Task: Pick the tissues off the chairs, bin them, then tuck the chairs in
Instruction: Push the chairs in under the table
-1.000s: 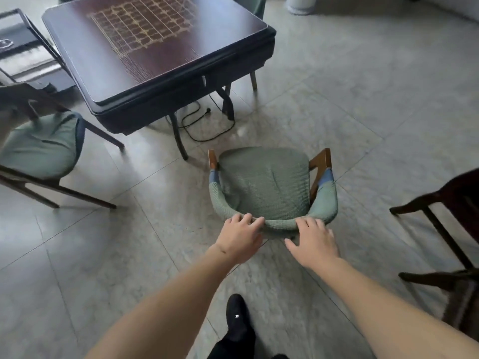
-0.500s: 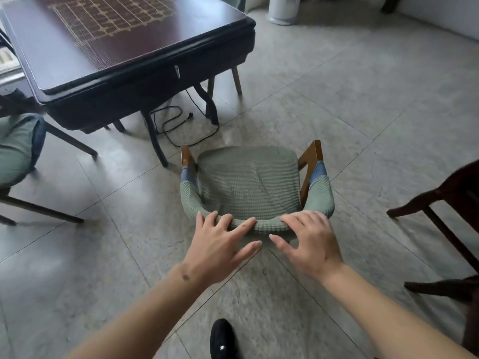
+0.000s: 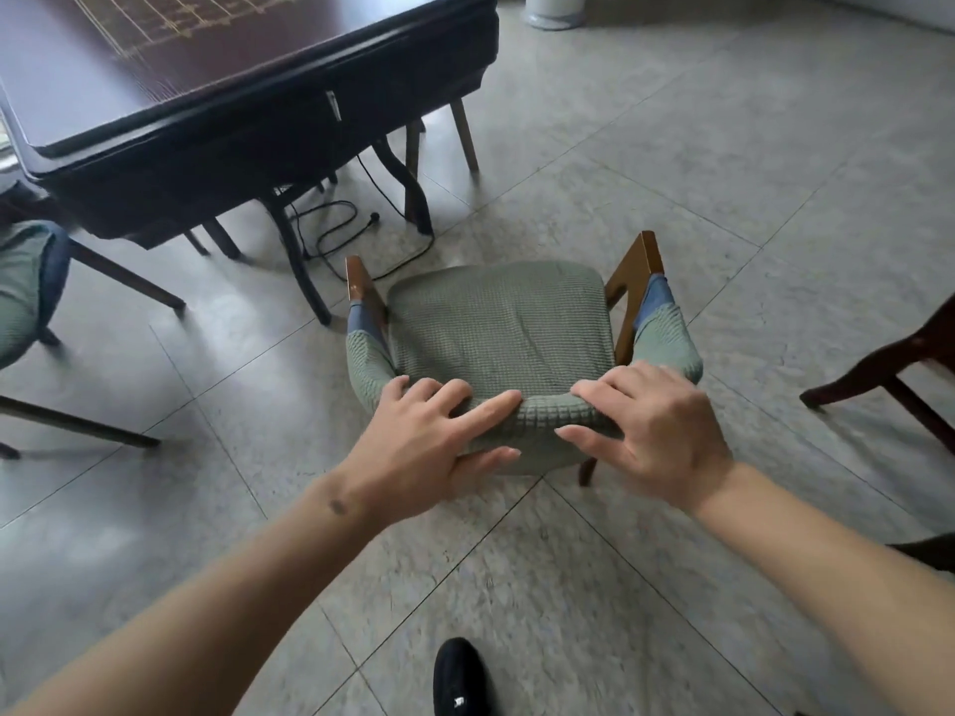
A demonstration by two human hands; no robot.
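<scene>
Since the earlier frames, both hands have shifted from resting flat on the backrest to gripping it, and the green-covered armchair (image 3: 496, 323) now sits closer to the dark game table (image 3: 217, 80). Head view: the left hand (image 3: 429, 447) wraps the backrest rim at 7 o'clock of the seat, fingers over the top and thumb under. The right hand (image 3: 656, 431) does the same at 5 o'clock, fingers curled narrow around the padded rim. The seat shows no tissue. The chair stands apart from the table, which lies at 11 o'clock, with a power cord (image 3: 336, 230) on the floor between them. Judgement: the tucking step is under way; the cord may snag the front legs. A white bin (image 3: 555, 10) stands at 12 o'clock.
</scene>
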